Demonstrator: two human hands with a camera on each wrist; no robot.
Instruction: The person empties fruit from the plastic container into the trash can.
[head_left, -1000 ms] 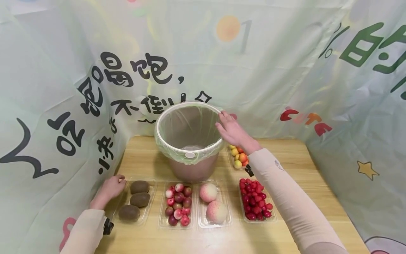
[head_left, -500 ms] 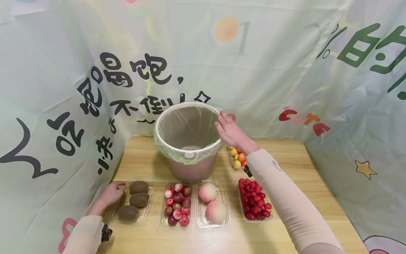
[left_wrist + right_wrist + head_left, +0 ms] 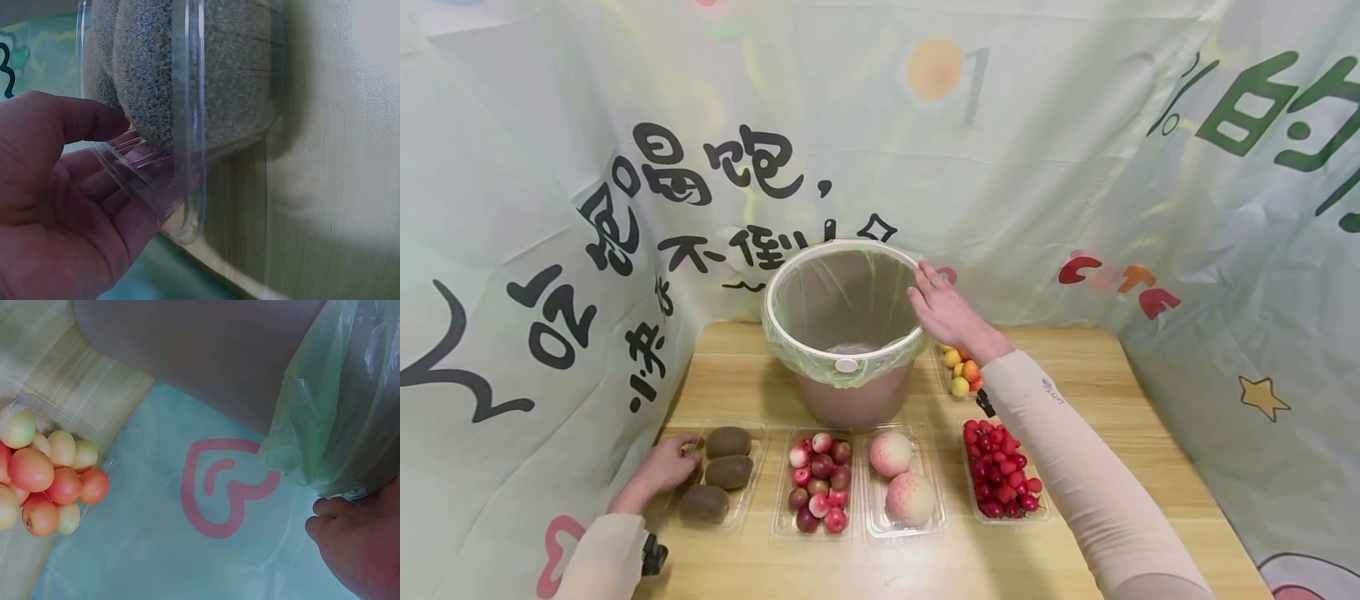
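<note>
At the left my left hand (image 3: 664,465) grips the near-left edge of a clear plastic container (image 3: 192,106) that holds brown fuzzy kiwis (image 3: 728,472). In the left wrist view the thumb lies over the container's corner, right by a kiwi, and the other fingers show through the plastic beneath it. My right hand (image 3: 953,315) rests with fairly straight fingers on the right rim of a brownish trash can (image 3: 853,400). A pale green bag (image 3: 319,419) lines the can and folds over its white rim. Only the can's inner wall and part of its bottom show inside.
Clear containers stand in front of the can: small red plum-like fruits (image 3: 822,483), two pink-white peaches (image 3: 912,498) and red berries (image 3: 1003,473). Yellow-orange fruits (image 3: 32,470) sit behind the right arm. Printed cloth (image 3: 1037,167) encloses the wooden table (image 3: 1075,367) on its back and sides.
My left hand has shifted slightly toward the kiwis, its fingers now reaching over the container's left edge. My right hand stays on the rim of the can.
</note>
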